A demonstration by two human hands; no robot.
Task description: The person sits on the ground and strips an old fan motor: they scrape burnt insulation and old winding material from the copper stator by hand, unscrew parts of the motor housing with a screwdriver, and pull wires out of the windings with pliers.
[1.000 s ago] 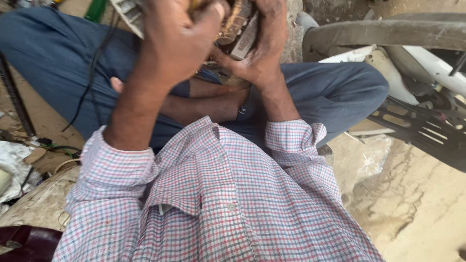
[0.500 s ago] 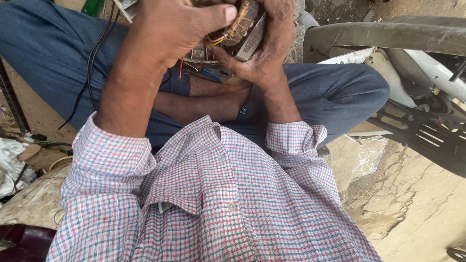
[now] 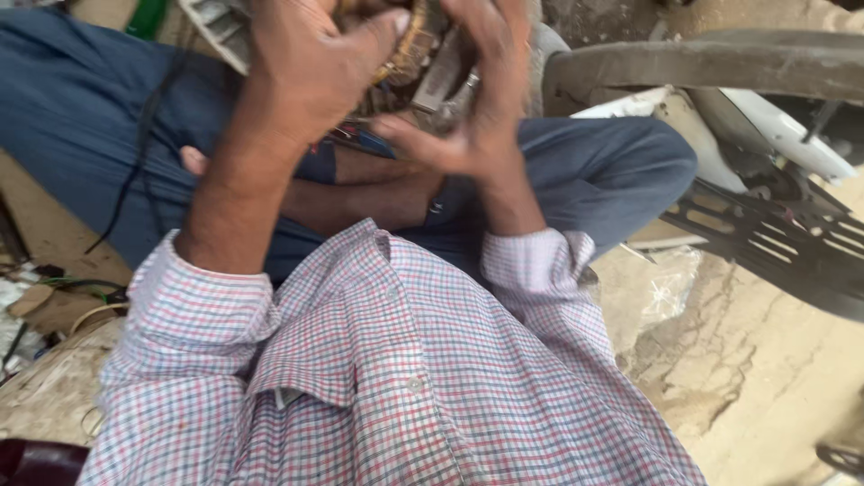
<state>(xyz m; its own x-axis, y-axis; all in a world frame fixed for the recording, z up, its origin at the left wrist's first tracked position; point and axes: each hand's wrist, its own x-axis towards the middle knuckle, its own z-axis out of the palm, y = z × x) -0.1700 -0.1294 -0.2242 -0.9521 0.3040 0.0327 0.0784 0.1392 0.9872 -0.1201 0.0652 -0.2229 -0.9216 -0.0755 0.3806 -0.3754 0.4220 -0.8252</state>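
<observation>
one head view, steeply downward, close over the lap

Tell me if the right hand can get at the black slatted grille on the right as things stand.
Probably not right away: the right hand is closed on the motor part held with the left hand, and the grille lies off past the right knee. Nothing blocks the path, though.

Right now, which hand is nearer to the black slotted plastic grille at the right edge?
Right. The right hand grips the motor part with copper windings at top centre, closer to the black slotted plastic grille; the left hand holds the part's far side.
</observation>
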